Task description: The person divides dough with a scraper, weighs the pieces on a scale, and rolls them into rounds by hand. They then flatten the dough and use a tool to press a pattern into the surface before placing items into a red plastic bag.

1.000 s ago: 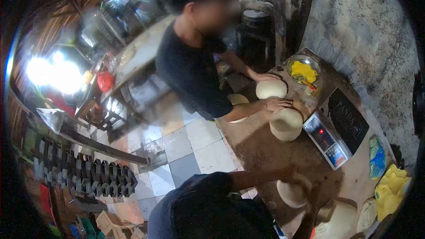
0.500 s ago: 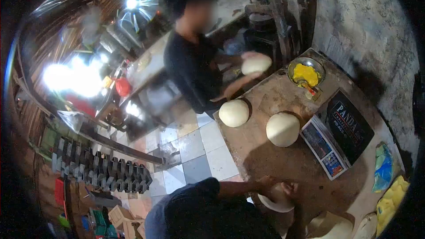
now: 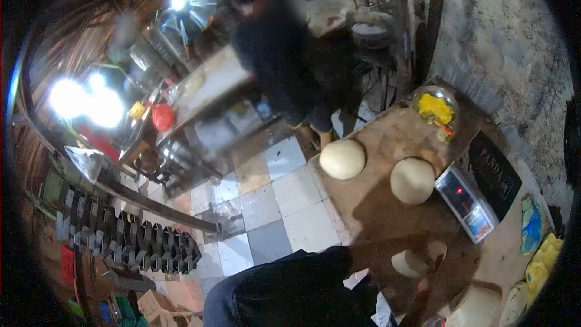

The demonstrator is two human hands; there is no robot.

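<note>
At the lower right, a pale lump of dough (image 3: 407,263) sits on the brown worktable (image 3: 369,206), partly in shadow. My left hand (image 3: 434,253) is at its far side, dim and smeared. Below the lump, my right hand (image 3: 423,284) is dark and blurred, so its fingers do not show clearly. Two smooth dough balls rest farther up the table: one ball (image 3: 342,159) near the corner and another ball (image 3: 413,181) beside a digital scale (image 3: 466,203) with a lit red spot. A larger piece of dough (image 3: 475,307) lies at the bottom edge.
A metal bowl (image 3: 451,92) holds a soft yellow mass (image 3: 435,108). The scale's black top (image 3: 495,172) reads PANDA. Blue-and-yellow packaging (image 3: 531,230) lies by the right edge. Another person (image 3: 278,48) stands beyond the table. Metal moulds (image 3: 127,224) are stacked at left.
The view has shifted, so the table's contents sit farther right. The other person has turned away, and the dough they held is out of sight. My hands remain by the lump.
</note>
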